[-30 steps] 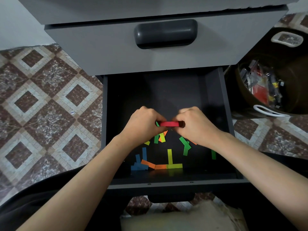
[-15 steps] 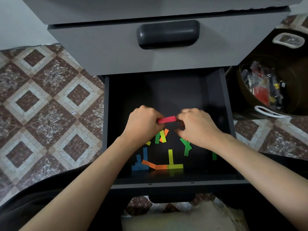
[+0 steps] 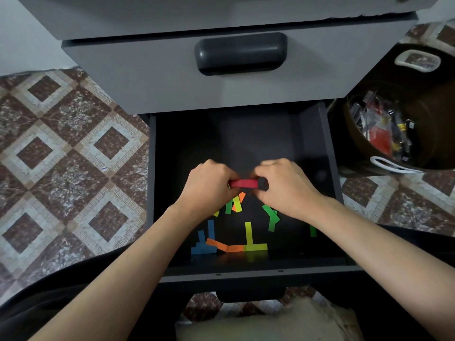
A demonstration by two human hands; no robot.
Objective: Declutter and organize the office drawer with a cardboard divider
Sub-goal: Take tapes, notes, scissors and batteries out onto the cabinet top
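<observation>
View: head camera, looking down into the open drawer.
Drawer: pulled out beneath a shut grey drawer front; dark inside, walls on both sides in sight.
Red strip: held up off the drawer floor about midway between the left and right walls, roughly halfway from back to front.
Long axis: left to right, close to parallel with the drawer's front edge.
Left hand: fingers curled, pinching the strip's left end; fingertips mostly hidden behind the knuckles.
Right hand: fingers curled, pinching the strip's right end; same hidden fingertips.
Hand-to-strip relation: strip bridging the narrow gap between the two hands, one end in each, neither hand nearer than the other.
Loose strips: green, yellow, orange and blue, flat on the drawer floor between the hands and the front edge; a small cluster directly under the red strip, blue ones toward the front-left corner, one green piece by the right wall.
Bin: on the floor just past the drawer's right wall, holding mixed clutter; closer to the right hand.
Cardboard divider: not seen anywhere.
Judged step: clearing of paper scraps under way, many left to gather.
Judged next: release by the left, carry rightward over the right wall by the right.
</observation>
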